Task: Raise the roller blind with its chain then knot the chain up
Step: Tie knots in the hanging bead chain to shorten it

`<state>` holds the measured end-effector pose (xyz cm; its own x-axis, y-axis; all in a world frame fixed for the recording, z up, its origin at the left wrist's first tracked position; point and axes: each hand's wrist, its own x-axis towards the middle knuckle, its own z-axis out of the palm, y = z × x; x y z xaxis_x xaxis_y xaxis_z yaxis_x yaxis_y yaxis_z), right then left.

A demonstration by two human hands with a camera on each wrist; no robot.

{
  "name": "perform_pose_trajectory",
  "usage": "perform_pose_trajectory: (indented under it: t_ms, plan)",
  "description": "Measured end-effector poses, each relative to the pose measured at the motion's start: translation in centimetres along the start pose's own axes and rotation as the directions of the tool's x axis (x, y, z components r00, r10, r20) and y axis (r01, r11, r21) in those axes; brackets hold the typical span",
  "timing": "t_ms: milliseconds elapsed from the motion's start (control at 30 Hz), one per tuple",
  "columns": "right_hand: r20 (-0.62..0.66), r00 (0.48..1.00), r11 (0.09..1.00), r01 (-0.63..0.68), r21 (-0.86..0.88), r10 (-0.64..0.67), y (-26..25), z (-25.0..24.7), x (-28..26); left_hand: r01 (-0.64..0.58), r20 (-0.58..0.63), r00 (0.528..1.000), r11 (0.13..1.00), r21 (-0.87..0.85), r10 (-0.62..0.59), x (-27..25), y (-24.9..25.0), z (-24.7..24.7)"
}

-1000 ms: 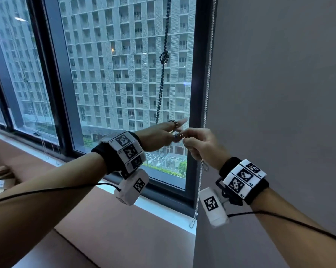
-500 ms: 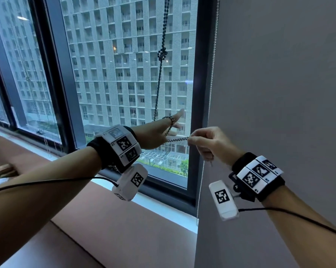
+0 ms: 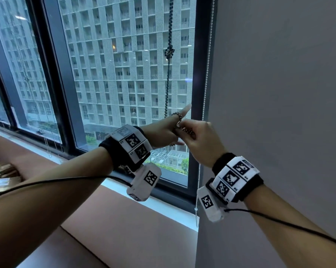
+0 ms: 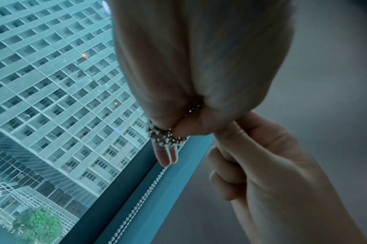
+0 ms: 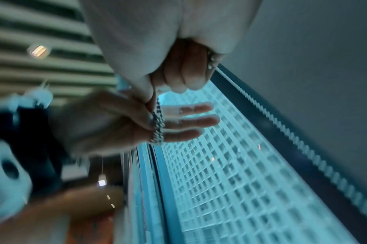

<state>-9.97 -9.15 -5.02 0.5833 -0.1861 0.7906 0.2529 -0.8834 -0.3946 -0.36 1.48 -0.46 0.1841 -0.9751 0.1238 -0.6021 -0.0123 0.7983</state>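
Note:
A dark bead chain (image 3: pixel 167 88) hangs in front of the window, with a knot (image 3: pixel 169 52) high up. Its lower part is wound in several turns round the straight fingers of my left hand (image 3: pixel 169 128). The coil (image 4: pixel 163 135) shows plainly in the left wrist view, and the coil (image 5: pixel 157 125) crosses three outstretched fingers in the right wrist view. My right hand (image 3: pixel 198 140) sits right against those fingers and pinches the chain's free part between thumb and fingertips. The blind itself is out of view above.
A grey surface (image 3: pixel 279 93) fills the right side, with a white bead chain (image 3: pixel 206 74) hanging along its edge down to the sill (image 3: pixel 163 202). The dark window frame (image 3: pixel 199 84) stands just behind the hands. Cardboard boxes (image 3: pixel 3 175) lie at far left.
Half a second ago my right hand had drawn the chain taut to the right, away from the left fingers. Now it is back against them. The left fingers have stayed straight.

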Motion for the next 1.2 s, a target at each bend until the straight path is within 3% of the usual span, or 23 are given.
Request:
perform_pose_trajectory:
  t_ms: [233,333,467,700,900,967,1033,1100,1200]
  plan:
    - [-0.024,0.995,0.884,0.078,-0.461,-0.1,-0.2,-0.1,0.4,-0.036,-0.032,0.999,0.987,-0.157,0.032,0.2,0.1,0.2]
    - [-0.011,0.999,0.947,0.04,-0.318,-0.046,-0.6,-0.2,0.6,-0.058,-0.028,0.998,0.973,-0.223,0.053,0.3,0.0,0.4]
    - [0.11,0.993,0.992,0.046,-0.115,-0.033,-1.3,-0.7,0.9,-0.054,-0.034,0.998,0.96,-0.274,0.046,0.3,0.1,0.3]
    - [0.163,0.985,0.985,-0.023,-0.169,0.051,-1.3,-3.2,0.9,0.001,-0.097,0.995,0.99,-0.139,-0.014,-0.1,-0.5,-0.5]
    - [0.347,0.918,0.923,-0.048,-0.381,0.191,-0.4,-5.3,1.5,-0.034,-0.123,0.992,0.992,-0.118,0.019,-0.2,-1.4,-0.8]
    - [0.275,0.944,0.948,-0.093,-0.304,0.18,-0.2,-5.5,1.7,-0.047,-0.131,0.991,0.99,-0.137,0.028,0.0,-1.6,-0.9]
    - [0.178,0.962,0.979,-0.204,-0.024,0.205,0.0,-5.6,1.6,-0.062,-0.146,0.988,0.986,-0.156,0.039,0.0,-1.9,-1.0]
    - [0.142,0.967,0.917,-0.245,0.316,0.21,0.0,-5.1,1.5,-0.079,-0.142,0.988,0.983,-0.167,0.055,0.2,-2.2,-1.0]
    - [0.094,0.979,0.789,-0.203,0.58,0.184,-0.7,-3.4,1.4,-0.067,-0.125,0.991,0.986,-0.155,0.048,0.5,-2.1,-0.5]
